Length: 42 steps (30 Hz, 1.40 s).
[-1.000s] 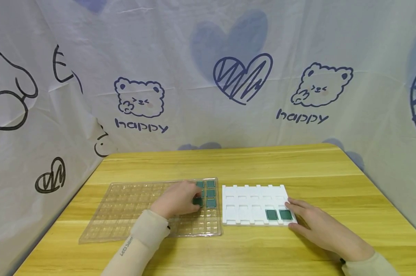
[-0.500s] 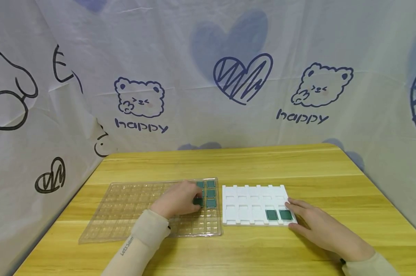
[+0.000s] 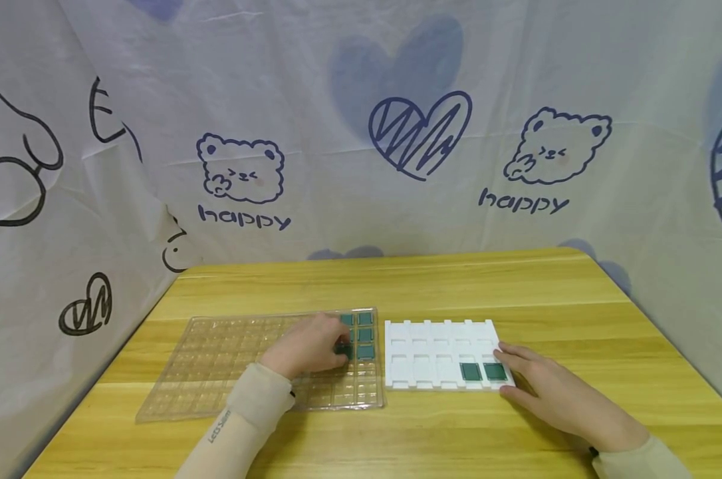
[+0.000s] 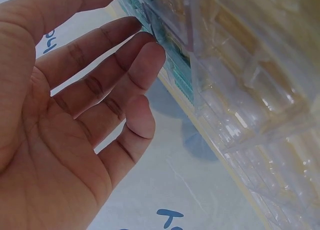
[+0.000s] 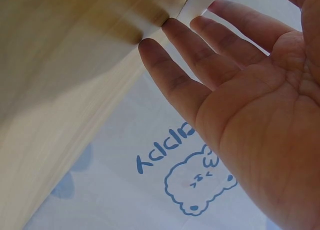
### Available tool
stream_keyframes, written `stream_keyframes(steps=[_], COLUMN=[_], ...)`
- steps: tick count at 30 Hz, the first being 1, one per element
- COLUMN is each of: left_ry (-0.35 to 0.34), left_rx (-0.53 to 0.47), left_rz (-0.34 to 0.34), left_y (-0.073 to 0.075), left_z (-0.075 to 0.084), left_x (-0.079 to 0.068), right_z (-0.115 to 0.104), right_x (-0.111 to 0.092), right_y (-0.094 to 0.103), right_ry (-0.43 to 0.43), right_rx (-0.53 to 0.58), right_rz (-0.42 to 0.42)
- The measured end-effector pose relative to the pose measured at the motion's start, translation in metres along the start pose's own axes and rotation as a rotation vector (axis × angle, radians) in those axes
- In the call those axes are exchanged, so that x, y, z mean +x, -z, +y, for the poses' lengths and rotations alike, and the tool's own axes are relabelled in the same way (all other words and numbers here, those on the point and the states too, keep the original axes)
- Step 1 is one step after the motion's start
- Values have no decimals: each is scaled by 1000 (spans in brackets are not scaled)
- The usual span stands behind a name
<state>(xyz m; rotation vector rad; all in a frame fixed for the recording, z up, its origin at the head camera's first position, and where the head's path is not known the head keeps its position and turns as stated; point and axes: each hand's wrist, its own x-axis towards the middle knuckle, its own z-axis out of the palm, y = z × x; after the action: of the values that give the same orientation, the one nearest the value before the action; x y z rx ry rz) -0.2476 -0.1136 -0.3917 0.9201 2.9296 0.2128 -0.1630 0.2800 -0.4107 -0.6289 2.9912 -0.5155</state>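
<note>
A clear plastic blister tray (image 3: 241,362) with many pockets lies on the left of the table. Green square chips (image 3: 365,334) sit in its far right pockets. My left hand (image 3: 310,346) reaches over the tray, thumb and forefinger at the two edges of a darker-looking green chip (image 3: 343,350), pinching it in its pocket. In the left wrist view the other fingers (image 4: 145,64) bend loosely beside the tray; the pinch itself is out of sight. My right hand (image 3: 552,392) rests with extended fingers against the right end of a white slotted tray (image 3: 421,347), which holds two green chips (image 3: 471,372) in its near row.
The wooden table (image 3: 433,286) carries both trays side by side with a narrow gap between them. A white cloth (image 3: 337,166) printed with hearts and bears hangs behind the table and along its sides.
Almost nothing has moved. The fingers of my left hand stay at the same chip with only a tiny shift, and my right hand keeps its place on the white tray.
</note>
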Motion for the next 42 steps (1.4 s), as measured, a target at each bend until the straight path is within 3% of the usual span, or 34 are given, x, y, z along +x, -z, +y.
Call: stream_keyframes(steps=[25, 35, 42], left_ry=[-13, -82, -131], left_rx=[-4, -16, 35], left_rz=[-11, -13, 3], left_y=[1, 6, 8], left_z=[1, 11, 25], left_x=[1, 6, 16], right_z=[-1, 0, 1], right_x=[-3, -2, -1], right_y=[-1, -2, -2], right_ry=[9, 11, 31], right_rx=[-7, -19, -22], right_rz=[25, 25, 33])
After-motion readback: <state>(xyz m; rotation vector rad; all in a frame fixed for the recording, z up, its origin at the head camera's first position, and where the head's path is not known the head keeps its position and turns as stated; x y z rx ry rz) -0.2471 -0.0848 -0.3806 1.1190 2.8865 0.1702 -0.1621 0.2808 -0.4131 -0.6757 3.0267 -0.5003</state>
